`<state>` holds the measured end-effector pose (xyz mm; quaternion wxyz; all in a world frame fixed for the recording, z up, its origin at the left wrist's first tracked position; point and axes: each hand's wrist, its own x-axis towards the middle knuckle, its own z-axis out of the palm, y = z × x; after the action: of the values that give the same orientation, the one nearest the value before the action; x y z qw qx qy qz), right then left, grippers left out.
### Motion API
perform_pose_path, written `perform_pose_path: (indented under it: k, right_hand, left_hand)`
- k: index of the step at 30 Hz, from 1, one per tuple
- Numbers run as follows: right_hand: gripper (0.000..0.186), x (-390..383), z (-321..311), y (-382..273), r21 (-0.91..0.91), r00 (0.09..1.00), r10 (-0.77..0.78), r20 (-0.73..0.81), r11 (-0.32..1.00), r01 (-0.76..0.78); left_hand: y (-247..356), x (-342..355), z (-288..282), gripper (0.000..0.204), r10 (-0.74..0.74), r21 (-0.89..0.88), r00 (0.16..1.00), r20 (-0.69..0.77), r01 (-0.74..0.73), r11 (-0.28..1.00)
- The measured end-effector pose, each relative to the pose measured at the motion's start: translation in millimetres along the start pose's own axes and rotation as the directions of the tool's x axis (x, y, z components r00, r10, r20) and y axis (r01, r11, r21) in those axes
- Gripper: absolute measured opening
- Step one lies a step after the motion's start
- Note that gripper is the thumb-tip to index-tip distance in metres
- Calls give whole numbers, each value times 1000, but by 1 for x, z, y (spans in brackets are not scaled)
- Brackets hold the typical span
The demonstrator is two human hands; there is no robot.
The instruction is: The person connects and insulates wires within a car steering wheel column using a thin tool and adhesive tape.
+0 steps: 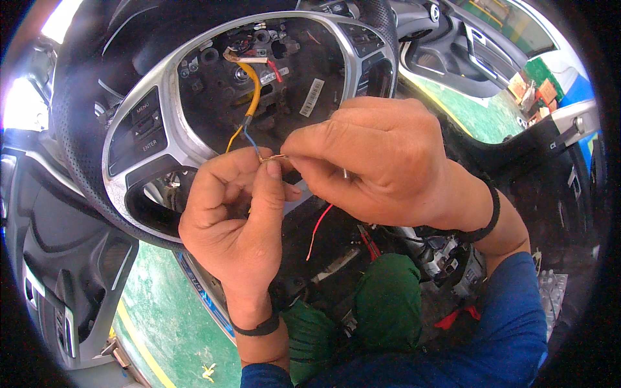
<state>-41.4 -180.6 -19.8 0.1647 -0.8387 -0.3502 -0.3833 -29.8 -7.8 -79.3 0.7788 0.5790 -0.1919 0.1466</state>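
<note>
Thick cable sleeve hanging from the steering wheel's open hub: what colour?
Thick cable sleeve: orange-yellow, best seen in the head view.

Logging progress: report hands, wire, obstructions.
Left hand, right hand pinching blue wire at bare copper. Red wire dangles below right hand. Nothing visibly blocking.

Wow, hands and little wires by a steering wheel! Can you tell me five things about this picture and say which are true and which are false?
1. The left hand and right hand both pinch at bare copper strands. True.
2. The steering wheel has its middle covered up. False: the middle is open, and a yellow sleeve shows there.
3. A red wire dangles below the right hand. True.
4. The person's trousers are red. False: they are green.
5. The left wrist has no band. False: it wears a dark band.
</note>
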Motion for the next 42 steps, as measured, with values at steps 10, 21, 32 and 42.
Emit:
perform_pose_path:
  k: [10,21,32,42]
  right_hand:
    - [19,2,2,-3,19,1000,27,4,999,-28]
    - [19,2,3,-3,23,999,34,9,999,-34]
    - [25,-3,-11,-6,-50,999,-5,-54,999,2]
    - [25,-4,-16,-8,70,999,39,-17,997,-37]
  left_hand:
    - [0,-1,-1,11,-15,-73,1000,2,15,997]
    - [1,0,0,12,-19,-87,1000,10,20,996]
    - [7,-2,6,9,-124,-22,990,-67,123,992]
    - [17,-2,3,21,413,422,899,144,-433,796]
